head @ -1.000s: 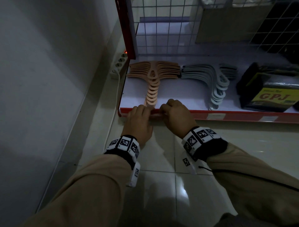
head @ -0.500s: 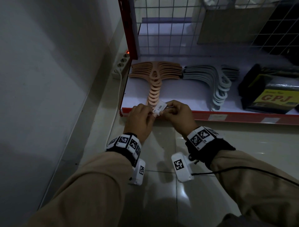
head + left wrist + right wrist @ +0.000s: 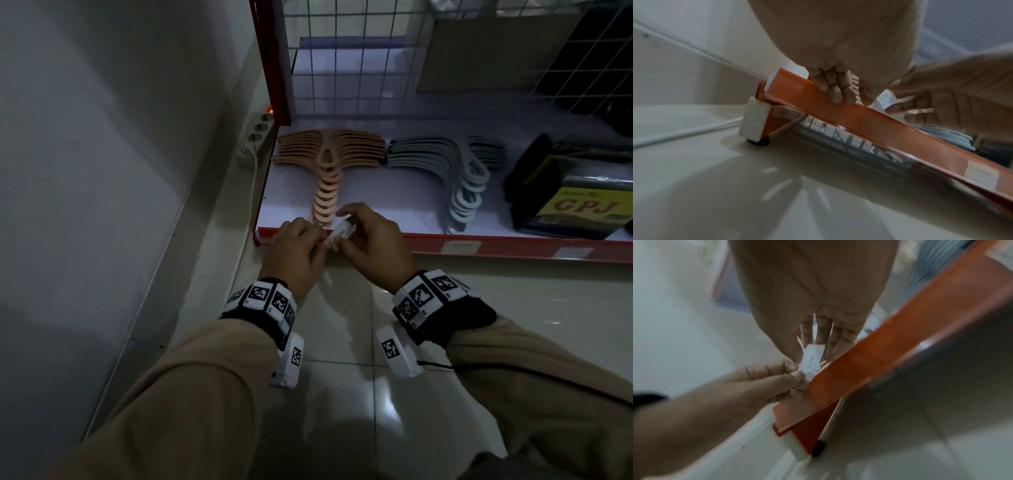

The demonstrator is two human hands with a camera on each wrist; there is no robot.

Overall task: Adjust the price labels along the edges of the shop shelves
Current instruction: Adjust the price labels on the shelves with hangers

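Both arms are covered to the wrist by long tan fabric sleeves (image 3: 191, 387) that look finely ribbed in the wrist views. Each wrist carries a black band ringed with white square tiles, each tile printed with a black-and-white square code marker: one band on the left wrist (image 3: 263, 301), one on the right wrist (image 3: 428, 296). Below each band hangs a small white box-shaped camera unit bearing one such marker, the left unit (image 3: 289, 359) and the right unit (image 3: 397, 353). A thin black cable (image 3: 513, 371) runs from the right unit back along the right sleeve. The left hand (image 3: 294, 253) and right hand (image 3: 373, 243) are bare, with no gloves.
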